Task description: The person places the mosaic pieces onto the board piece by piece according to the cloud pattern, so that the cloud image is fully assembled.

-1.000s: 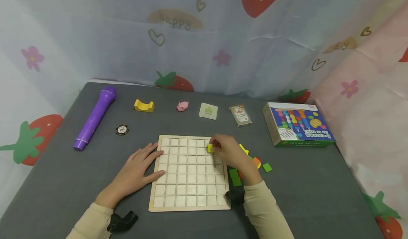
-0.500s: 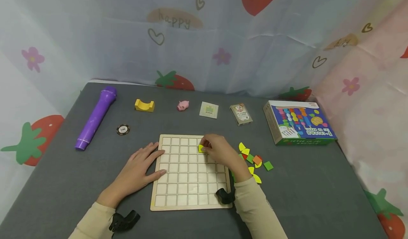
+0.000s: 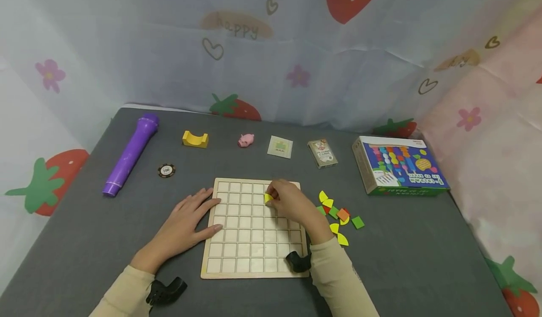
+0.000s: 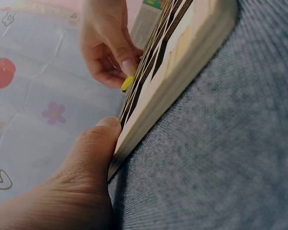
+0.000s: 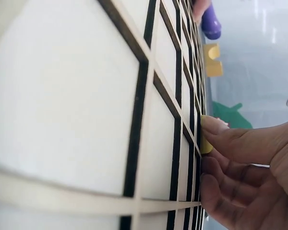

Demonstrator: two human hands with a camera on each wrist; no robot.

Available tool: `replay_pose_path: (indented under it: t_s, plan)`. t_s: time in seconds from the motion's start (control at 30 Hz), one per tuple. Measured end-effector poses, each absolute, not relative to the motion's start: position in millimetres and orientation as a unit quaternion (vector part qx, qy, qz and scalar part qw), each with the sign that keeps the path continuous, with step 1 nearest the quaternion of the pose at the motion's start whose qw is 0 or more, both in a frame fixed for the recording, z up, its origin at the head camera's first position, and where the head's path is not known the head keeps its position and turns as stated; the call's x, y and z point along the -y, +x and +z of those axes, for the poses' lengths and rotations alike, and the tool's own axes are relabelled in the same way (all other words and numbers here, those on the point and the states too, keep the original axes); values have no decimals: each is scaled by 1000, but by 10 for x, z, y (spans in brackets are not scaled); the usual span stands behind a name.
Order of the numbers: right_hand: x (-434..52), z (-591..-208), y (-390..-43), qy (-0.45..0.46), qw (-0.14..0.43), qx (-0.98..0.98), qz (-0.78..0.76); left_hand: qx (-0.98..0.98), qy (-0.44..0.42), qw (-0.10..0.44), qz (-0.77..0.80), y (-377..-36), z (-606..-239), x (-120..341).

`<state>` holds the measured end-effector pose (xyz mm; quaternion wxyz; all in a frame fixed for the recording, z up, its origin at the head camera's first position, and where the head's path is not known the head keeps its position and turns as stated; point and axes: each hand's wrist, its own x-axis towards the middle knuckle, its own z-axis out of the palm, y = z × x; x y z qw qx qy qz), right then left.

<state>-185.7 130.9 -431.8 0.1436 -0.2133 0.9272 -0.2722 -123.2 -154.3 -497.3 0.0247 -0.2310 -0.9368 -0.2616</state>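
Observation:
A square wooden grid board [image 3: 243, 249] with pale recessed cells lies in front of me. My left hand [image 3: 179, 225] rests at its left side, fingers spread, with thumb and fingertips on the frame. Over the upper right part of the board, my right hand [image 3: 292, 204] pinches a small yellow tile [image 3: 268, 198] between thumb and fingers. In the right wrist view the yellow tile [image 5: 206, 145] sits low against the grid lines, partly covered by the thumb. Whether it lies fully inside a cell I cannot tell.
Right of the board lie several loose yellow, green, red and orange pieces [image 3: 334, 212]. Behind stand a purple microphone [image 3: 131, 154], poker chip [image 3: 166, 170], yellow block [image 3: 195, 139], pink pig [image 3: 245, 140], square card [image 3: 280, 146], card box [image 3: 322, 153] and toy box [image 3: 400, 165].
My right hand has moved a little left across the board with the yellow tile, then stayed nearly still over the last half second. The left hand keeps its place on the frame.

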Motion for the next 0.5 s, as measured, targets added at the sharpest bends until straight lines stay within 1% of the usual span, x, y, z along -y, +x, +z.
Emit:
replay_pose_path:
  t_s: [0.23, 0.5]
  plan:
    - [-1303, -4328, -1849, -216, 135, -934, -251, 937, -231, 24, -261, -1234, -4968, 1541]
    - [-1301, -4326, -1833, -214, 143, -938, -232, 939, -229, 23, -257, -1236, -4969, 1542]
